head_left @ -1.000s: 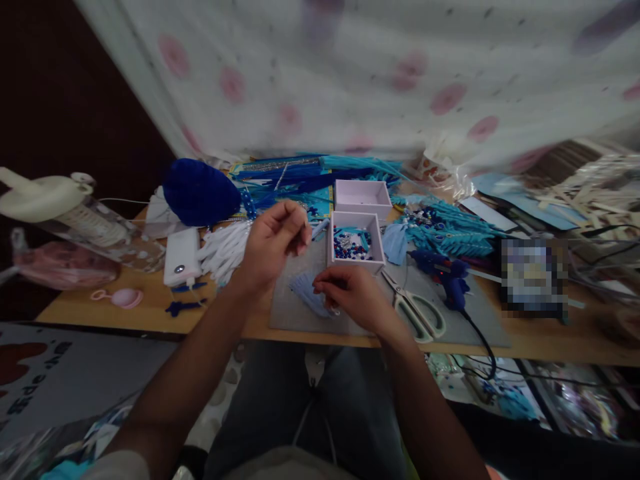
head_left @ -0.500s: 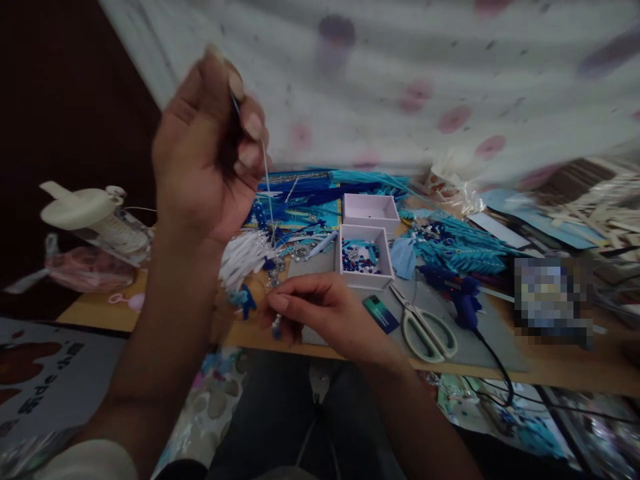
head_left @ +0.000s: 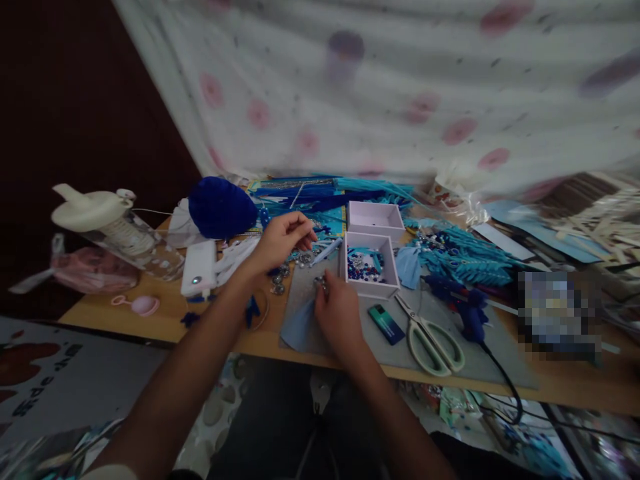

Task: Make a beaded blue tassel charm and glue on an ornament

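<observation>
My left hand (head_left: 284, 241) is above the middle of the table, with thumb and fingers drawn together. Whatever is between them is too small to make out. Lower and to the right, my right hand (head_left: 341, 315) pinches a small silver ornament (head_left: 321, 284) over the grey mat (head_left: 363, 350). A light blue tassel (head_left: 300, 327) lies beside that hand; whether it is joined to the ornament, I cannot tell. Silver charms (head_left: 278, 287) lie below my left hand. A white box of beads (head_left: 373, 288) stands just right of both hands, with blue and red beads inside.
Scissors (head_left: 435, 343), a green and blue card-like piece (head_left: 386, 324) and a blue glue gun (head_left: 463, 303) lie to the right. At left are a lidded bottle (head_left: 125, 233), a white device (head_left: 199, 267) and a blue velvet piece (head_left: 220, 208). Turquoise strands (head_left: 465, 257) are piled behind the scissors.
My left hand has come down from high up, where it drew a thread taut. My right hand has moved right onto the mat. The light blue tassel beside it now shows.
</observation>
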Tool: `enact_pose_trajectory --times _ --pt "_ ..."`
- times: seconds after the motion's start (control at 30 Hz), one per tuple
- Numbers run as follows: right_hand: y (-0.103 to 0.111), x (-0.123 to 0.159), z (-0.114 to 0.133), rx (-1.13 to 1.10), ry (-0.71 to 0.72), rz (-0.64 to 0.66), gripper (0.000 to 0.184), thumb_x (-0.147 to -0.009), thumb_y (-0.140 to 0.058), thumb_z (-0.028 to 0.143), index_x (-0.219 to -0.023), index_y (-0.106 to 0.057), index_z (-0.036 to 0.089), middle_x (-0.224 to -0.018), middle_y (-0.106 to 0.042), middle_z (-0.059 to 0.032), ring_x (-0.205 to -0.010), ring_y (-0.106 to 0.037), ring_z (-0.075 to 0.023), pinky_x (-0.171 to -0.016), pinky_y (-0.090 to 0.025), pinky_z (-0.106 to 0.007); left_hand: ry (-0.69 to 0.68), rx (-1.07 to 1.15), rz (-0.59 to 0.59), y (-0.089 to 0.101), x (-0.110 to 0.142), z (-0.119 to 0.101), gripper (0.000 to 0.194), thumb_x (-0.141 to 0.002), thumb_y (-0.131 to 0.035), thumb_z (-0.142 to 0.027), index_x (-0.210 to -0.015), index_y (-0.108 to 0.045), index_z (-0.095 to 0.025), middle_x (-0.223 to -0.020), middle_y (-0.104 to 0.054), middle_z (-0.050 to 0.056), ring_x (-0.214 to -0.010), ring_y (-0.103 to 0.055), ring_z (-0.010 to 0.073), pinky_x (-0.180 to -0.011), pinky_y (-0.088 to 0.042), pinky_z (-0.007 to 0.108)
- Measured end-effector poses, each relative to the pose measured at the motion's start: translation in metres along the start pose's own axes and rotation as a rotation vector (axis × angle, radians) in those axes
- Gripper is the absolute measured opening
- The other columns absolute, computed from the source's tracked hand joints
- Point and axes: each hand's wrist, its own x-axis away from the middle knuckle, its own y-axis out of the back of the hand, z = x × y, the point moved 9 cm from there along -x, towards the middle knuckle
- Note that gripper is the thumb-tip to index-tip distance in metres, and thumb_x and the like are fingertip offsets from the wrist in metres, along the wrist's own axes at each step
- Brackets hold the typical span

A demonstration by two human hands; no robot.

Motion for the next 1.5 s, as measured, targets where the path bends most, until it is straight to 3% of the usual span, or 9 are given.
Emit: enact_pose_trajectory --times 0.2,0.33,0.43,0.7,0.9,1.0,1.17,1.33,1.5 --pt "0.030 0.038 -0.003 -0.044 0.016 -0.067 0.035 -0.095 -0.049 0.026 -0.122 -0.068 0.014 -0.108 -0.074 -0.0164 -0.088 -0.072 -0.0252 -0.083 -0.057 -0.041 -0.049 -0.286 -0.028 0.003 0.039 0.023 0.020 -0.086 -0.070 -0.034 -0.074 -0.072 -0.018 -0.063 -0.066 0.003 -0.059 -0.059 0.0142 -0.060 -0.043 0.022" --pt "0.044 0.058 -0.004 -0.078 0.065 -0.073 0.028 -0.095 -0.052 0.024 -0.116 -0.070 0.017 -0.108 -0.075 -0.0137 -0.093 -0.072 -0.0239 -0.082 -0.059 -0.038 -0.144 -0.581 -0.061 0.007 0.076 0.021 0.013 -0.087 -0.067 -0.027 -0.077 -0.072 -0.020 -0.080 -0.069 0.004 -0.077 -0.059 0.0187 -0.073 -0.042 0.027" --pt "0.049 0.068 -0.009 -0.085 0.085 -0.093 0.025 -0.094 -0.054 0.021 -0.112 -0.071 0.018 -0.106 -0.075 -0.0122 -0.094 -0.073 -0.0227 -0.082 -0.060 -0.036 -0.130 -0.763 -0.094 0.014 0.096 0.024 0.015 -0.091 -0.061 -0.026 -0.083 -0.072 -0.020 -0.088 -0.068 0.005 -0.085 -0.061 0.0206 -0.079 -0.044 0.031" --pt "0.049 0.075 -0.017 -0.098 0.127 -0.134 0.019 -0.095 -0.055 0.019 -0.106 -0.071 0.017 -0.100 -0.075 -0.0097 -0.090 -0.073 -0.0198 -0.080 -0.060 -0.032 -0.087 -1.034 -0.002 0.015 0.112 0.043 0.024 -0.096 -0.054 -0.026 -0.093 -0.077 -0.020 -0.097 -0.072 0.008 -0.094 -0.064 0.0232 -0.087 -0.049 0.038" --pt "0.050 0.077 -0.015 -0.083 0.147 -0.140 0.018 -0.097 -0.055 0.020 -0.102 -0.072 0.016 -0.096 -0.075 -0.0086 -0.087 -0.073 -0.0188 -0.079 -0.059 -0.030 -0.090 -1.019 -0.059 0.023 0.120 0.031 0.030 -0.099 -0.046 -0.028 -0.098 -0.074 -0.018 -0.098 -0.071 0.008 -0.094 -0.064 0.0217 -0.085 -0.049 0.035" --pt "0.051 0.077 -0.014 -0.058 0.167 -0.154 0.018 -0.097 -0.055 0.021 -0.100 -0.072 0.016 -0.094 -0.075 -0.0083 -0.084 -0.073 -0.0184 -0.077 -0.059 -0.029 -0.088 -1.049 -0.086 0.028 0.121 0.019 0.036 -0.102 -0.042 -0.034 -0.089 -0.072 -0.018 -0.094 -0.070 0.009 -0.091 -0.063 0.0218 -0.084 -0.047 0.035" --pt "0.051 0.078 -0.013 -0.043 0.178 -0.167 0.018 -0.098 -0.054 0.021 -0.100 -0.071 0.017 -0.093 -0.074 -0.0075 -0.083 -0.072 -0.0184 -0.077 -0.059 -0.029 0.058 -1.168 -0.040 0.038 0.111 0.012 0.045 -0.101 -0.040 -0.039 -0.068 -0.063 -0.019 -0.078 -0.066 0.008 -0.081 -0.062 0.0223 -0.075 -0.043 0.034" --pt "0.049 0.079 -0.015 -0.060 0.185 -0.159 0.017 -0.098 -0.054 0.021 -0.100 -0.071 0.018 -0.093 -0.074 -0.0066 -0.082 -0.073 -0.0176 -0.076 -0.059 -0.027 0.211 -1.255 -0.131 0.058 0.091 -0.003 0.022 -0.091 -0.058 -0.036 -0.102 -0.071 -0.023 -0.075 -0.070 0.001 -0.073 -0.063 0.0206 -0.065 -0.036 0.030" --pt "0.048 0.081 -0.017 -0.035 0.200 -0.170 0.019 -0.099 -0.052 0.023 -0.101 -0.070 0.018 -0.094 -0.074 -0.0067 -0.083 -0.074 -0.0176 -0.076 -0.059 -0.027 0.198 -1.393 -0.310 0.077 0.056 -0.027 0.041 -0.099 -0.042 -0.045 -0.085 -0.074 -0.023 -0.078 -0.074 0.007 -0.078 -0.067 0.0245 -0.066 -0.038 0.031"
